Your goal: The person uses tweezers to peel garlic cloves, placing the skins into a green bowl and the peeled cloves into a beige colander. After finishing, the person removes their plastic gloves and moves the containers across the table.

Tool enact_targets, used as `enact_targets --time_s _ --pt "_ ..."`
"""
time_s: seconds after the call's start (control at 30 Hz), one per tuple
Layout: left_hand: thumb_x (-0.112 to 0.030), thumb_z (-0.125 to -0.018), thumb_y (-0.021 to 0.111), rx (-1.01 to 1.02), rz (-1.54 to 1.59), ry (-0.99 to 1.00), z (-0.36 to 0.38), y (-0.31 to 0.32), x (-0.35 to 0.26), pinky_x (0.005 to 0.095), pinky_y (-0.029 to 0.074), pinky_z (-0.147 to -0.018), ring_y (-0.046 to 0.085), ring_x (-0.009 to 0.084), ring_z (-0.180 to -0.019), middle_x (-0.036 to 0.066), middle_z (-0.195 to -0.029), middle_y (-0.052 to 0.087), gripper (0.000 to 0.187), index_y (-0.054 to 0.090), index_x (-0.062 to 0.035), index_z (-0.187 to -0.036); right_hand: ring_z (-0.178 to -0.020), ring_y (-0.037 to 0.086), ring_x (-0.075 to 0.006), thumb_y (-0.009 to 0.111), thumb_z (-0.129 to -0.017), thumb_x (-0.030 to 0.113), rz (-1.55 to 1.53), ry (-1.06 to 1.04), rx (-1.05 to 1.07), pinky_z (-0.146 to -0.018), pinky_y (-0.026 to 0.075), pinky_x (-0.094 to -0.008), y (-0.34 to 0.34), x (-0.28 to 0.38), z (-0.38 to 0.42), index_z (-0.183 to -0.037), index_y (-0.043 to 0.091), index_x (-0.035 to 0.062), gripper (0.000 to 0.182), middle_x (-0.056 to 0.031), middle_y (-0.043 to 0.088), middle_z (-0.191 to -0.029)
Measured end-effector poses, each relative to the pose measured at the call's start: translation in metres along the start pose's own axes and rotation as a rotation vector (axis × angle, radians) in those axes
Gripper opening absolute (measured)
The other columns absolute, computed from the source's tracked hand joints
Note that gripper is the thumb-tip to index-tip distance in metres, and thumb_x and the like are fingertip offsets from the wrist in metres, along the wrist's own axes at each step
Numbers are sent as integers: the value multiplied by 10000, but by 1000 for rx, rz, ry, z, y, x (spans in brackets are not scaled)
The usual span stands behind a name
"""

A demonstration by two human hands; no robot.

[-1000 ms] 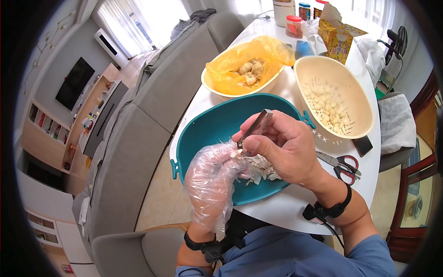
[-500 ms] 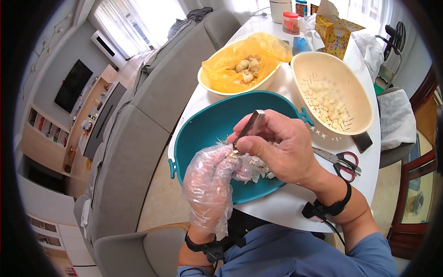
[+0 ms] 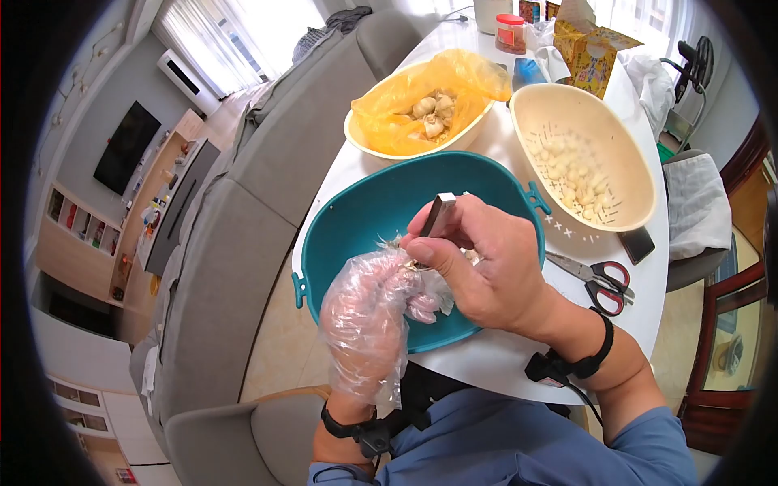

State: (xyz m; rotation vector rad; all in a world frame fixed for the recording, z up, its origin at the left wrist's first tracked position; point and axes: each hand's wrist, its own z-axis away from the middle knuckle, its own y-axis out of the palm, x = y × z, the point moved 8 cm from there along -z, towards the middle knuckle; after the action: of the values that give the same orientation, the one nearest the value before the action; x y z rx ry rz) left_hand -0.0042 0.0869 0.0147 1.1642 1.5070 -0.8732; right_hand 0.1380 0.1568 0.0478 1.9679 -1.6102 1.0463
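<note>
My left hand [image 3: 365, 312], in a clear plastic glove, is closed on a garlic bulb [image 3: 391, 241]; only its dry, papery top shows above the fingers. My right hand [image 3: 486, 267] is bare and pinches a slim, flat metal tool [image 3: 440, 213], like a small knife. Its handle end points up, while its lower tip is hidden between the fingers at the garlic. Both hands meet over a teal basin [image 3: 348, 202]. Bits of garlic skin lie in the basin, partly hidden by my hands.
Peeled cloves lie in a cream colander [image 3: 632, 162] at the right. Behind the basin, a yellow bag [image 3: 381, 121] of whole garlic bulbs sits in a cream bowl [image 3: 354, 139]. Scissors [image 3: 606, 287] and a phone [image 3: 637, 245] rest on the white table [image 3: 519, 364]. A red-lidded jar [image 3: 510, 36] stands farther back.
The view has shifted slightly. The metal tool stands a little more upright in my right hand, and both hands stay closed together over the basin.
</note>
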Motion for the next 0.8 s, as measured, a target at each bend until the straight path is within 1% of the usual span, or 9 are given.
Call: enact_targets --time_s 0.13,0.2,0.33,0.4,0.43,0.5,0.53,0.63,0.8 --pt "17 -1024 625 -21 -159 68 -2 0 -4 274 557 -617 678 141 -716 103 -923 705 133 690 64 -1130 -725 742 -182 760 -948 67 82 -115 -9 -672 592 -290 7 4 5 -1022 639 -42 178 -134 751 -895" --pt "14 -1027 622 -25 -147 57 -2 0 -3 271 555 -609 677 136 -711 101 -920 707 133 690 64 -1129 -748 723 -271 770 -887 18 110 -142 -95 -658 565 -342 5 7 7 -999 658 8 158 -133 703 -842" --pt "7 -1028 621 15 -137 43 -2 5 -3 267 551 -596 670 128 -687 89 -905 704 124 693 66 -1109 -752 724 -277 770 -896 53 173 -155 -74 -651 562 -345 0 9 3 -1007 650 -4 174 -133 703 -814" --pt "0 -1031 620 31 -80 3 -4 6 1 267 549 -592 667 125 -680 88 -903 704 123 696 65 -1102 -714 719 -248 733 -929 89 75 70 4 -637 554 -329 -3 -9 -4 -980 658 -27 147 -135 713 -789" --pt "-8 -1033 620 56 -82 -50 -5 8 4 268 546 -587 665 122 -680 90 -910 706 123 699 63 -1096 -714 719 -248 733 -929 89 76 80 4 -637 554 -329 -7 -9 -6 -980 658 -27 147 -135 713 -789" --pt "-16 -1035 621 86 -86 -103 -4 7 8 269 543 -582 664 118 -681 92 -917 708 124 701 61 -1090 -658 631 -70 685 -1014 131 -148 437 130 -623 529 -228 -1 -32 -4 -992 653 -42 178 -57 707 -840" --pt "-25 -1036 625 118 -73 -122 -4 8 10 270 542 -588 664 118 -688 98 -930 712 131 705 58 -1098 -656 612 -49 675 -1024 141 -244 525 155 -608 513 -216 1 -37 -2 -1002 662 -40 183 -37 708 -854" --pt "-40 -1037 636 152 -58 -164 -5 15 8 275 545 -607 669 124 -707 105 -949 716 147 707 60 -1118 -628 683 -111 684 -993 157 -284 617 207 -581 541 -276 9 -60 3 -952 696 -63 224 -83 721 -753" --pt "-63 -1043 646 117 38 -174 -6 13 9 292 561 -659 682 160 -747 120 -969 711 206 676 87 -1180 -712 698 -101 693 -996 156 -395 665 113 -592 547 -272 -1 -59 -2 -1016 687 -64 221 -92 731 -832"
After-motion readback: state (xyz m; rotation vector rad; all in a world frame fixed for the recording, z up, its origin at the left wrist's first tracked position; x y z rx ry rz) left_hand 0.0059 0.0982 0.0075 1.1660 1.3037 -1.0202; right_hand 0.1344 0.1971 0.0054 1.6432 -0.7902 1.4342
